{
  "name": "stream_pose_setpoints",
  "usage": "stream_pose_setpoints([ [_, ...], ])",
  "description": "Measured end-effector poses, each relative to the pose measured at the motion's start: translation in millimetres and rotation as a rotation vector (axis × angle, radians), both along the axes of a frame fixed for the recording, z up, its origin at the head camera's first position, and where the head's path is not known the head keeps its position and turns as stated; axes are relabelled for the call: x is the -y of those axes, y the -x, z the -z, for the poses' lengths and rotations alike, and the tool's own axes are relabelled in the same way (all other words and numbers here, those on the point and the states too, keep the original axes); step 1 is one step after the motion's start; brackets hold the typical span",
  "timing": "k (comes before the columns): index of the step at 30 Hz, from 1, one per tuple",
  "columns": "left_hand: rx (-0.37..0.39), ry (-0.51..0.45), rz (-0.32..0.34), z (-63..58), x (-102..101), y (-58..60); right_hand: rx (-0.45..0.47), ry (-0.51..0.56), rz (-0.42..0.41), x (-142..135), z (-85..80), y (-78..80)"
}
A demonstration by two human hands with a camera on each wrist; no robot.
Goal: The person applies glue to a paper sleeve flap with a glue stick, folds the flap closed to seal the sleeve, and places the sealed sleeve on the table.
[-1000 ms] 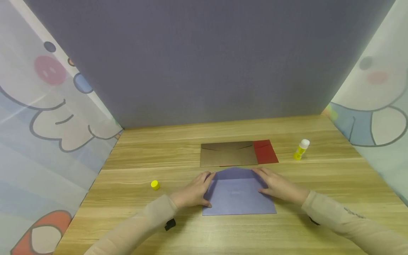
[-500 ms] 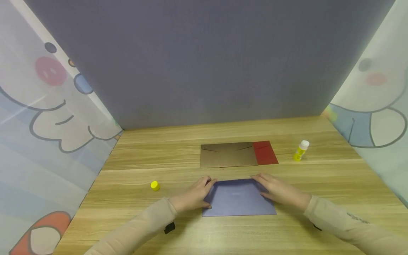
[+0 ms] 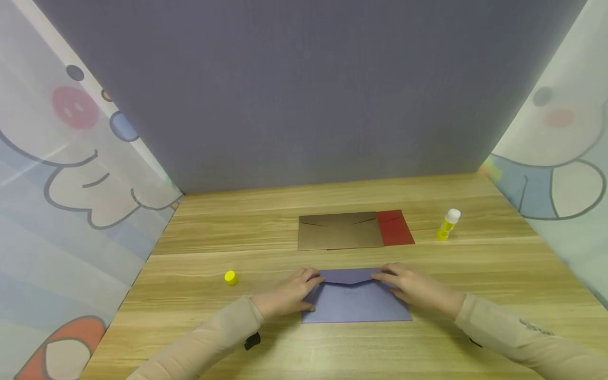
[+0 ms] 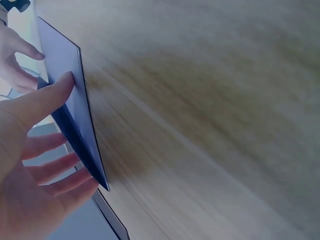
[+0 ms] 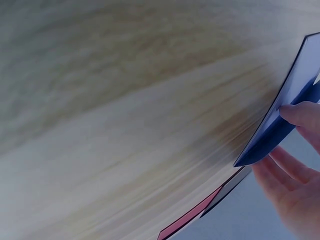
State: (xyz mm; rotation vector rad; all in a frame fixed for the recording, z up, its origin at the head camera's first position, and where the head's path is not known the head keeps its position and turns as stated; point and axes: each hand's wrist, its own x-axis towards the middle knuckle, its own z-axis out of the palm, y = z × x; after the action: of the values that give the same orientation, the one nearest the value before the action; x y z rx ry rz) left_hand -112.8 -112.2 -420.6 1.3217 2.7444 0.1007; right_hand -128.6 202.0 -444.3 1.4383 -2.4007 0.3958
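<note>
A purple envelope (image 3: 356, 306) lies on the wooden table in front of me, its flap (image 3: 350, 276) bent over towards me and standing a little off the body. My left hand (image 3: 290, 293) is at the left side, thumb on the envelope and fingers against the back of the flap, as the left wrist view shows. On the right side my right hand (image 3: 418, 285) has its fingers behind the flap and its thumb (image 5: 297, 111) on the envelope's front. Both hands' fingers look relaxed and fairly straight. Part of the envelope's sides is hidden under the hands.
Behind the purple envelope lies a brown envelope (image 3: 339, 232), partly covering a red envelope (image 3: 396, 228). A yellow glue stick (image 3: 445, 228) with a white end stands at the right. A yellow cap (image 3: 231, 277) sits at the left. A grey panel (image 3: 328, 95) borders the table's back.
The flap has swung from pointing away, through upright, to leaning over the envelope towards me. Both hands' fingers came slightly nearer with it. The other things have stayed in place.
</note>
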Motion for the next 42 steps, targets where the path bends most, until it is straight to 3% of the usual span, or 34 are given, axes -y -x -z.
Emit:
stream_pose_setpoints([
  [14,0.006,0.024,0.027,2.5,2.0,0.7,-0.033,-0.024,0.016,3.4,2.5,-2.2],
  [29,0.019,0.056,0.031,4.2,0.9,3.2,-0.005,-0.092,0.023,7.7,-0.9,-1.5],
  [36,0.039,0.074,0.016,2.7,-1.0,3.9,-0.070,-0.135,0.002,25.6,-8.6,0.4],
  [42,0.041,0.076,0.012,1.2,-1.2,4.2,0.002,-0.224,-0.027,46.9,-10.1,-3.9],
])
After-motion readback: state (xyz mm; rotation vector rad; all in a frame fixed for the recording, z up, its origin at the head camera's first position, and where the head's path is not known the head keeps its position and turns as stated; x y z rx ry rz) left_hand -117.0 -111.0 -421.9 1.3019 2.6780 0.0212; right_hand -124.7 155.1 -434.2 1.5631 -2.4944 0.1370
